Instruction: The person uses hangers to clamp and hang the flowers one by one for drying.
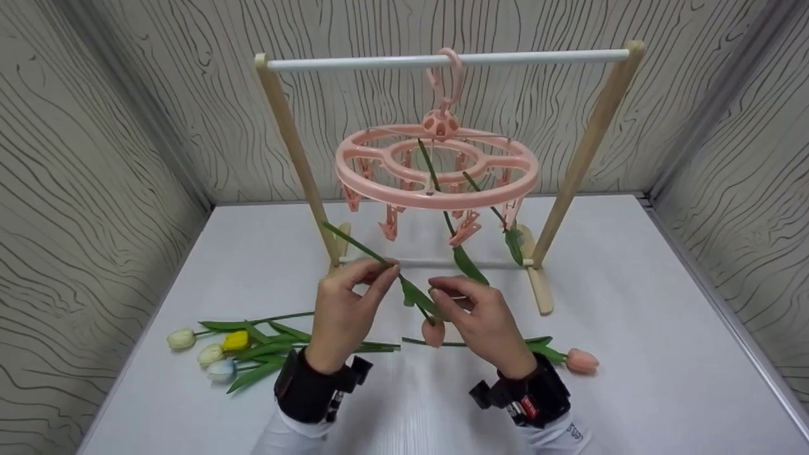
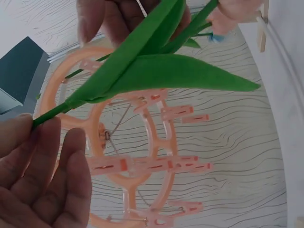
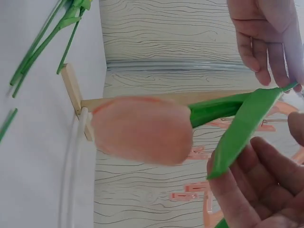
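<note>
My left hand [image 1: 347, 309] pinches the green stem of a pink tulip [image 1: 433, 332] between thumb and fingertips. The tulip slants, with its bloom [image 3: 142, 130] low and its stem end pointing up to the left. My right hand [image 1: 483, 319] is beside the tulip's leaves [image 2: 156, 73]. In the right wrist view, its fingers [image 3: 232, 199] lie against one leaf tip, while the thumb stands apart. Behind the hands hangs a round pink clip hanger [image 1: 436, 201] with several clothespins. Two green stems [image 1: 445, 221] [image 1: 486, 196] with leaves are at its right-hand clips; their blooms are hidden or unclear.
A wooden stand [image 1: 591, 142] with a white crossbar [image 1: 543, 58] carries the hanger. Several tulips, white, yellow and pale blue [image 1: 221, 371], lie on the white table at left. Another pink tulip [image 1: 581, 361] lies at right, beyond my right wrist. Wood-patterned panels enclose the table.
</note>
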### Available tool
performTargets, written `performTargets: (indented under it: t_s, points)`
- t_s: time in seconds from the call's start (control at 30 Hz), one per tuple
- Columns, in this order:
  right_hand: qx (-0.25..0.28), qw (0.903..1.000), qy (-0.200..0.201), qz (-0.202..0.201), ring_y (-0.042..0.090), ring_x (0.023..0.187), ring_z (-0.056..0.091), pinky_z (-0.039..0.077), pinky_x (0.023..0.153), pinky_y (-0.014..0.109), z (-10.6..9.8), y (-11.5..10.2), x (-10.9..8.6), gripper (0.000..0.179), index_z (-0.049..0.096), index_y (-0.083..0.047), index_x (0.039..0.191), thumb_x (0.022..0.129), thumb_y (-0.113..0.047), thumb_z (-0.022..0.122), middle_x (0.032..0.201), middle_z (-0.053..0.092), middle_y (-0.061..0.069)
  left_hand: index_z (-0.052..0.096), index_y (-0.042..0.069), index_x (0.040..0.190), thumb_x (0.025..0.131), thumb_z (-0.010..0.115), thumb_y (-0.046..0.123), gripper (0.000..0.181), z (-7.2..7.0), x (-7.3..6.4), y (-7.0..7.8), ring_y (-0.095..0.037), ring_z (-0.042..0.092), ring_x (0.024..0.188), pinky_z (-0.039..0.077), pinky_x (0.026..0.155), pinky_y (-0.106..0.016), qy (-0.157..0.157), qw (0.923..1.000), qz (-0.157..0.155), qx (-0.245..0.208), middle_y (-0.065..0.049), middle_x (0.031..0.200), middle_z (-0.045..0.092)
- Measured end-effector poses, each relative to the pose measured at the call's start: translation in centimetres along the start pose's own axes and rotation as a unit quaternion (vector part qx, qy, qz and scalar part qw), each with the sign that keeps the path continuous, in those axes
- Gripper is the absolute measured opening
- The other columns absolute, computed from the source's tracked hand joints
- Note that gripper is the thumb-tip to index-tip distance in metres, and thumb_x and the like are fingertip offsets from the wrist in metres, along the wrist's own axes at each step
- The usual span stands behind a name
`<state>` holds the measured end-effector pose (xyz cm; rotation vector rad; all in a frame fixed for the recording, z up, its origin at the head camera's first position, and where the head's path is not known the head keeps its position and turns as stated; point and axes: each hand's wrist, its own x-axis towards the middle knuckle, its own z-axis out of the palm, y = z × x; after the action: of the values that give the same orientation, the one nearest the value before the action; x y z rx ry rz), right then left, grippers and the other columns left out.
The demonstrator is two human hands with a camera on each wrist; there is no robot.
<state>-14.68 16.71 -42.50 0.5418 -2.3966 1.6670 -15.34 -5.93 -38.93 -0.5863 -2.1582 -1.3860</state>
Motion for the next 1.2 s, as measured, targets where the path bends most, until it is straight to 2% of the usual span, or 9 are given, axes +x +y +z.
performTargets:
  t_s: [0.07, 0.17, 0.33, 0.43, 0.57, 0.67, 0.83, 1.03, 1.2]
  points:
    - [-0.013, 0.9999, 0.008, -0.004, 0.040, 0.127, 0.082, 0.071, 0.109, 0.042, 0.2, -0.6, 0.8, 0.029, 0.080, 0.006, 0.140, 0.116, -0.008, 0.074, 0.139, 0.083, 0.025, 0.089, 0.001, 0.113, 0.110, 0.082, 0.004, 0.009, -0.6, 0.7, 0.1, -0.028, 0.084, 0.089, 0.069, 0.085, -0.029, -0.002, 0.9999, 0.012, 0.008, -0.012, 0.101, 0.089]
    - [-0.026, 0.9992, 0.016, -0.023, 0.044, 0.128, 0.082, 0.069, 0.109, 0.052, 0.7, -1.5, 2.4, 0.034, 0.076, 0.008, 0.145, 0.114, -0.008, 0.076, 0.140, 0.081, 0.027, 0.089, 0.000, 0.115, 0.110, 0.081, 0.004, 0.010, -1.3, 1.7, 0.2, -0.028, 0.084, 0.090, 0.070, 0.086, -0.029, -0.004, 0.9995, 0.022, 0.021, -0.012, 0.102, 0.089]
    - [-0.072, 0.9941, 0.028, -0.076, 0.043, 0.119, 0.082, 0.073, 0.097, 0.049, 1.2, -2.7, 5.2, 0.047, 0.070, 0.010, 0.153, 0.111, -0.009, 0.080, 0.139, 0.080, 0.027, 0.088, -0.002, 0.116, 0.109, 0.081, 0.001, 0.011, -2.2, 2.7, 0.6, -0.028, 0.083, 0.089, 0.070, 0.085, -0.028, -0.001, 0.9987, 0.035, 0.037, -0.013, 0.102, 0.089]
    - [-0.091, 0.9913, 0.040, -0.086, 0.042, 0.108, 0.081, 0.072, 0.085, 0.043, 1.5, -3.3, 6.6, 0.053, 0.068, 0.007, 0.157, 0.109, -0.010, 0.084, 0.137, 0.079, 0.027, 0.089, -0.002, 0.116, 0.109, 0.081, 0.001, 0.011, -2.4, 3.0, 0.7, -0.027, 0.082, 0.087, 0.068, 0.083, -0.027, 0.000, 0.9984, 0.038, 0.041, -0.013, 0.101, 0.088]
    - [-0.078, 0.9920, 0.056, -0.082, 0.041, 0.101, 0.079, 0.069, 0.083, 0.039, 2.1, -4.2, 8.0, 0.056, 0.067, 0.002, 0.158, 0.108, -0.012, 0.086, 0.136, 0.076, 0.027, 0.089, -0.002, 0.116, 0.109, 0.081, 0.001, 0.011, -2.6, 3.3, 0.7, -0.027, 0.082, 0.085, 0.069, 0.082, -0.027, 0.001, 0.9979, 0.046, 0.047, -0.013, 0.099, 0.087]
    - [-0.069, 0.9925, 0.067, -0.075, 0.039, 0.097, 0.079, 0.067, 0.084, 0.037, 2.4, -4.8, 8.6, 0.053, 0.069, 0.002, 0.154, 0.107, -0.013, 0.088, 0.135, 0.075, 0.024, 0.089, -0.001, 0.116, 0.109, 0.081, 0.001, 0.011, -2.7, 3.4, 0.7, -0.027, 0.084, 0.086, 0.069, 0.082, -0.028, 0.000, 0.9976, 0.048, 0.049, -0.013, 0.100, 0.087]
    - [-0.064, 0.9919, 0.084, -0.071, 0.035, 0.091, 0.076, 0.061, 0.081, 0.031, 2.7, -5.7, 9.1, 0.038, 0.077, 0.002, 0.137, 0.104, -0.013, 0.091, 0.116, 0.077, 0.019, 0.089, -0.002, 0.115, 0.109, 0.081, 0.000, 0.010, -3.2, 3.7, 0.9, -0.027, 0.084, 0.086, 0.068, 0.082, -0.027, 0.001, 0.9978, 0.045, 0.049, -0.013, 0.102, 0.089]
    - [-0.048, 0.9926, 0.078, -0.080, 0.034, 0.091, 0.079, 0.064, 0.084, 0.030, 2.4, -5.8, 9.3, 0.035, 0.076, 0.003, 0.130, 0.102, -0.010, 0.093, 0.104, 0.076, 0.020, 0.089, -0.003, 0.115, 0.108, 0.082, 0.001, 0.010, -3.7, 4.1, 1.3, -0.028, 0.082, 0.085, 0.067, 0.083, -0.024, -0.004, 0.9980, 0.036, 0.052, -0.014, 0.102, 0.089]
    - [-0.072, 0.9898, 0.073, -0.099, 0.037, 0.092, 0.085, 0.074, 0.087, 0.045, 2.0, -5.6, 9.2, 0.030, 0.078, 0.005, 0.120, 0.098, -0.006, 0.095, 0.101, 0.079, 0.021, 0.089, -0.003, 0.116, 0.108, 0.081, 0.001, 0.011, -3.9, 5.0, 1.5, -0.029, 0.082, 0.087, 0.066, 0.085, -0.024, -0.009, 0.9983, 0.029, 0.050, -0.016, 0.103, 0.089]
